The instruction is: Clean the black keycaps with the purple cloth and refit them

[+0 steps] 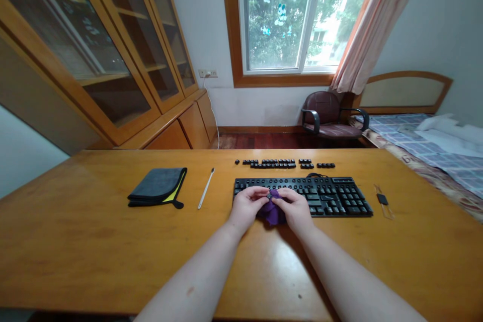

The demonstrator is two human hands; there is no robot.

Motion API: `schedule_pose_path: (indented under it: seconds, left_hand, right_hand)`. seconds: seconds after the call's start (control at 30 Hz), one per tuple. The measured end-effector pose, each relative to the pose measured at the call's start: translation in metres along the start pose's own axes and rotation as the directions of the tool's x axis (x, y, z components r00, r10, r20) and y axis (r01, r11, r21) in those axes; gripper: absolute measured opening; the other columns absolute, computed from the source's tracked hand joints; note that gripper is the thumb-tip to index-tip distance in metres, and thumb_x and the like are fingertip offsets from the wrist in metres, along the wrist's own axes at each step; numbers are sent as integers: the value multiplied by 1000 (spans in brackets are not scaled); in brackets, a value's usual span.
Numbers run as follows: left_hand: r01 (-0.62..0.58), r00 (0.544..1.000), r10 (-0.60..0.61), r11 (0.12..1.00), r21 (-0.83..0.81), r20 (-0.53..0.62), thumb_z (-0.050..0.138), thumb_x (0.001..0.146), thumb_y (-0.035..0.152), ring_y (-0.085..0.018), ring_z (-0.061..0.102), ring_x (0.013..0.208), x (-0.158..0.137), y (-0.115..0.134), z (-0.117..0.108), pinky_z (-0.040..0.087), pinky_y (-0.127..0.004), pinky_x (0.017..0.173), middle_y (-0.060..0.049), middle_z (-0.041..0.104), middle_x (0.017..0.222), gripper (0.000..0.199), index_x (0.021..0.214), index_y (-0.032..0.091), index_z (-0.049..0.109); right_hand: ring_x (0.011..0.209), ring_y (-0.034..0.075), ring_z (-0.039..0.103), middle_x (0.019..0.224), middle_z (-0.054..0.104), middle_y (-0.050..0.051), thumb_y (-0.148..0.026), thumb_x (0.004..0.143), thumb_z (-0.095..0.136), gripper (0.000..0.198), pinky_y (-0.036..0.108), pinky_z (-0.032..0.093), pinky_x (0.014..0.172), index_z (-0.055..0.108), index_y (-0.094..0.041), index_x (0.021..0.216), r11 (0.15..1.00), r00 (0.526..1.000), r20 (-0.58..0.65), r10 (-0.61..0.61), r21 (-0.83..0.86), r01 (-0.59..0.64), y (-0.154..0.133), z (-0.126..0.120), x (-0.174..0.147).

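A purple cloth is bunched between my two hands, in front of the black keyboard. My left hand pinches a small dark piece that looks like a keycap, at the top of the cloth. The fingers of my right hand are closed on the cloth and press it against that piece. Both hands cover part of the keyboard's left and middle keys. Behind the keyboard, loose black keycaps lie in rows. The top row of the keyboard shows bare switches.
Left of the keyboard lie a white toothbrush and a folded grey cloth with black edging. A wire keycap puller rests at the right. Beyond the wooden table stand an armchair, a bed and a glass-fronted cabinet.
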State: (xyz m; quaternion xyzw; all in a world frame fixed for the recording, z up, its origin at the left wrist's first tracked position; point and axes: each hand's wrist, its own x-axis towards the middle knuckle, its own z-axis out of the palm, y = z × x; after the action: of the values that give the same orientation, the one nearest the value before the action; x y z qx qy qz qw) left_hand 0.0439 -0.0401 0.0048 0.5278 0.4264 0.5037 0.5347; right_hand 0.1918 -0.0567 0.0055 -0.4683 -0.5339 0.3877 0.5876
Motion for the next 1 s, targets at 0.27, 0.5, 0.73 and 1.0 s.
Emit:
schedule_pose_path:
  seconds: [0.27, 0.5, 0.73, 1.0]
  left_hand:
    - [8, 999, -8, 1000, -8, 31, 68, 63, 16, -17, 64, 82, -1, 4, 2, 52, -33, 81, -6, 69, 85, 22, 85, 14, 67]
    - [-30, 1000, 30, 997, -65, -4, 69, 62, 13, -18, 62, 93, 1, -2, 3, 48, -36, 89, -7, 66, 95, 30, 92, 15, 64]
    - [-90, 987, 83, 995, -45, -136, 72, 58, 13, -17, 61, 93, 4, -2, 0, 48, -35, 89, -6, 65, 95, 39, 96, 16, 62]
    - [-139, 982, 147, 988, 71, -117, 71, 60, 15, -16, 60, 88, 1, 0, -1, 49, -32, 86, -5, 62, 95, 39, 98, 18, 63]
  right_hand:
    - [74, 20, 59, 75, 66, 3, -29, 70, 62, 10, 33, 47, 73, 67, -20, 73, 992, 1000, -4, 13, -124, -13, -2, 0, -1]
    - [76, 20, 60, 78, 66, 4, -34, 73, 60, 17, 32, 47, 72, 65, -19, 79, 998, 998, -43, 55, -40, -57, 0, 3, -3]
    - [88, 23, 61, 92, 69, 7, -38, 75, 59, 27, 39, 46, 84, 68, -19, 91, 997, 996, -50, 71, 26, -70, 5, 0, -1]
    - [90, 22, 60, 95, 67, 6, -33, 75, 60, 22, 39, 46, 86, 69, -23, 91, 1000, 999, 48, -1, 1, 1, 2, 2, -5]
